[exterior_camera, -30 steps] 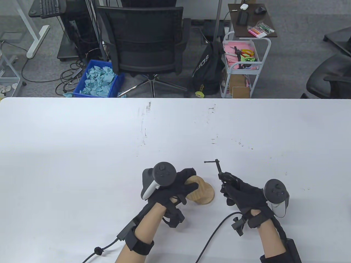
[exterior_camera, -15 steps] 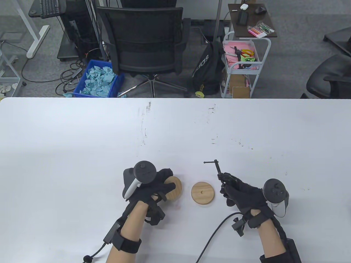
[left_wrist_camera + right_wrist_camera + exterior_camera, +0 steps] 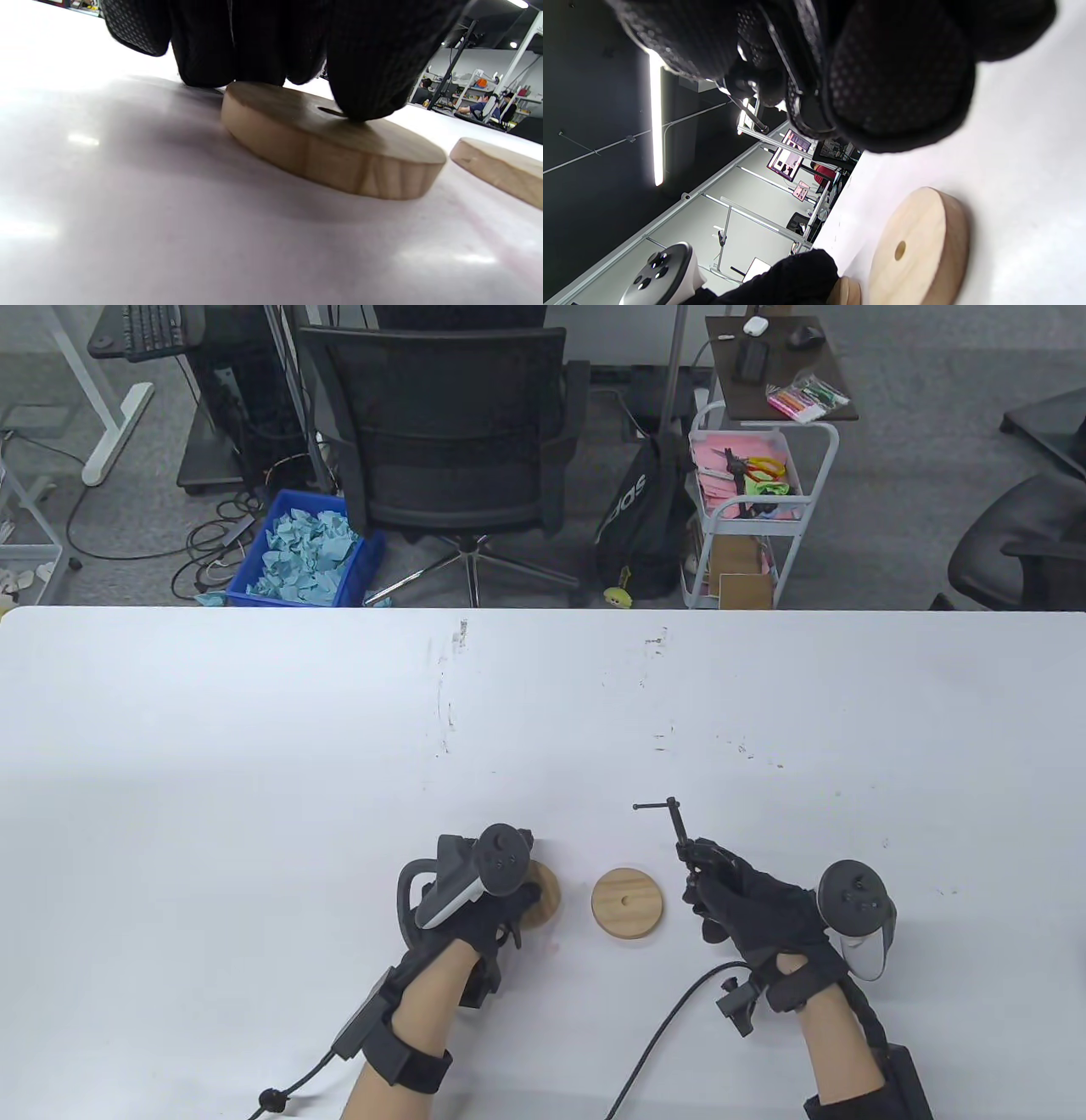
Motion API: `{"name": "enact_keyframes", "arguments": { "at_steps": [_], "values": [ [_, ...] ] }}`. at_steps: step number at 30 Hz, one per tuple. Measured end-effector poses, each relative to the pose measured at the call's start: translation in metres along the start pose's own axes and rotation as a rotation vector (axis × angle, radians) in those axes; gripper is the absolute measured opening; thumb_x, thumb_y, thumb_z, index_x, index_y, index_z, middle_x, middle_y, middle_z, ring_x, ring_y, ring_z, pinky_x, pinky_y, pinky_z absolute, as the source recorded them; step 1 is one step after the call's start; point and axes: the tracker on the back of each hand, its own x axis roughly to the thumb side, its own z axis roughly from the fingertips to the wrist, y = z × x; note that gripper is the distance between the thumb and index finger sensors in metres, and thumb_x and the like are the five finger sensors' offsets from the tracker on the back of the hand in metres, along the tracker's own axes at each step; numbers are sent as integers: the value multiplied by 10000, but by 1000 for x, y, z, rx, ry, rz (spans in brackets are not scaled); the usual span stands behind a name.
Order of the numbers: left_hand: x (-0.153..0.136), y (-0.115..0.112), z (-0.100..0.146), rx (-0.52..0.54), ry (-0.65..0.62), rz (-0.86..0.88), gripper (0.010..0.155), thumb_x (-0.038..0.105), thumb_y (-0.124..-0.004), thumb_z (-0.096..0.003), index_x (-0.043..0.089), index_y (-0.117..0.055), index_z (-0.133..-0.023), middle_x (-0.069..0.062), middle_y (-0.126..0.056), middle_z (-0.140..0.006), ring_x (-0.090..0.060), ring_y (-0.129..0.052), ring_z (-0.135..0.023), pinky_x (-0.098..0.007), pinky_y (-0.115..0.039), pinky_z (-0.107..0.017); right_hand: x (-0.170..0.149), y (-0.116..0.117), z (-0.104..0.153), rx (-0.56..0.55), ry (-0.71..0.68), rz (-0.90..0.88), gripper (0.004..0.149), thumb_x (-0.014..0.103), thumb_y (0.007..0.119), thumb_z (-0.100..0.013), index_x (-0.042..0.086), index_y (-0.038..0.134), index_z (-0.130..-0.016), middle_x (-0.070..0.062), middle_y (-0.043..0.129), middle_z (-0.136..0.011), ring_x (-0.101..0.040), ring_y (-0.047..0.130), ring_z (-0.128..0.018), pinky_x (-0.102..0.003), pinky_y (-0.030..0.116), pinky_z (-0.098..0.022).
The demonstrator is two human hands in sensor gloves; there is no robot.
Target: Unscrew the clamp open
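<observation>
A: Where's the small black metal screw clamp point(image 3: 689, 857)?
B: Off the white table point(image 3: 254, 746), gripped in the right hand point(image 3: 755, 908) — fingers curled tight round its frame, the screw and crossbar handle sticking out beyond them.
A: And the left hand point(image 3: 479, 912)?
B: Fingers point(image 3: 365, 63) pressed down flat on one round pale wooden disc point(image 3: 331, 144) lying on the table. A second wooden disc with a centre hole point(image 3: 629, 903) lies between the hands — nothing touches it.
</observation>
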Motion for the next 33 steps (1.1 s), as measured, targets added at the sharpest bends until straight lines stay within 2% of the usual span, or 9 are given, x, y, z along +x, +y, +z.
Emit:
{"name": "enact_keyframes", "arguments": {
  "at_steps": [4,6,11,12,14,15,20,25,33],
  "values": [
    [3,3,5,59,9,-104,727,511,-893,-418,283,-638,-1060,-95,-615,-1132,-426,-612,-1064,-618,-524,-767,-1,-9,1,-47,14,-1,584,468,809,-415,194,743,-927,-54,903,-688,-118,1014,-302,-443,808,-307],
    [5,11,8,107,10,-158,755,573,-851,-423,300,-599,-1080,-99,-537,-1171,-446,-499,-1108,-639,-472,-783,-1,-16,2,-51,36,-7,563,463,816,-417,237,735,-926,-47,892,-707,-122,1015,-304,-446,807,-309],
    [8,34,23,168,-26,-163,898,692,-736,-442,338,-312,-1150,-124,-83,-1205,-476,-46,-1104,-695,-247,-781,-4,-37,6,-154,123,56,573,467,809,-419,223,714,-928,-50,868,-688,-102,1008,-275,-431,811,-280],
    [6,38,27,176,-34,-190,930,718,-720,-436,338,-259,-1148,-129,-16,-1183,-495,-2,-1085,-732,-233,-756,-6,-42,8,-191,155,82,596,466,808,-419,168,715,-926,-53,860,-678,-90,1006,-262,-424,813,-266],
    [1,43,34,173,-33,-239,980,769,-691,-418,334,-181,-1133,-152,56,-1137,-569,-40,-1049,-782,-288,-708,-9,-51,9,-248,193,114,598,463,810,-417,158,704,-921,-60,849,-663,-75,1002,-243,-417,813,-248],
    [-2,43,37,174,-31,-253,998,793,-676,-408,324,-169,-1130,-173,55,-1128,-592,-79,-1044,-777,-312,-706,-12,-56,10,-294,208,122,577,456,827,-402,184,725,-900,-40,864,-628,-195,991,-174,-407,818,-224],
    [-29,34,54,200,-3,-272,1019,825,-649,-394,313,-170,-1133,-188,45,-1124,-600,-80,-1043,-783,-289,-703,-19,-72,13,-431,291,181,571,451,851,-385,168,766,-874,-19,889,-570,-184,976,-111,-393,817,-169],
    [-47,32,62,187,40,-237,993,809,-657,-395,310,-230,-1140,-184,-17,-1149,-577,-91,-1053,-765,-286,-718,-23,-67,3,-389,386,266,586,443,862,-389,132,769,-878,7,893,-555,-192,964,-95,-395,809,-157],
    [-46,36,66,203,37,-215,965,803,-658,-398,316,-291,-1146,-175,-75,-1172,-571,-128,-1065,-766,-312,-717,-25,-53,-10,-323,469,396,585,437,855,-383,134,779,-877,30,897,-563,-198,962,-107,-400,805,-168]
  ]
}}
